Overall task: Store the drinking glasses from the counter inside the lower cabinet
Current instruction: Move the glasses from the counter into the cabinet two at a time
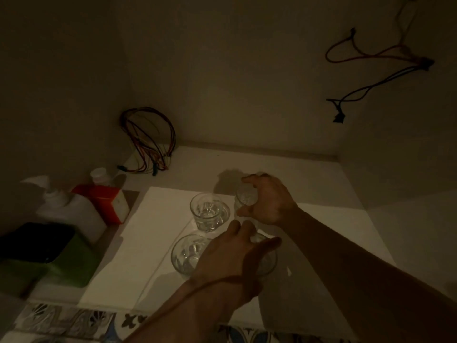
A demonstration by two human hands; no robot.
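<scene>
I am looking into a dim cabinet whose floor carries a white paper liner (153,233). Two clear drinking glasses stand upright on it: one at the middle (209,212) and a wider one nearer me (186,254). My right hand (270,200) is closed around a third glass (244,197), held just right of the middle glass and low over the liner. My left hand (232,258) reaches in from below and wraps over the top of a fourth glass (267,261), which it mostly hides. Whether these two glasses touch the liner I cannot tell.
Along the left wall stand a white bottle (71,209), a red and white carton (103,201) and a green and black container (42,253). A bundle of coloured wires (148,144) sits in the back left corner; more wires (376,68) hang at the upper right. Patterned floor tiles (64,320) lie in front.
</scene>
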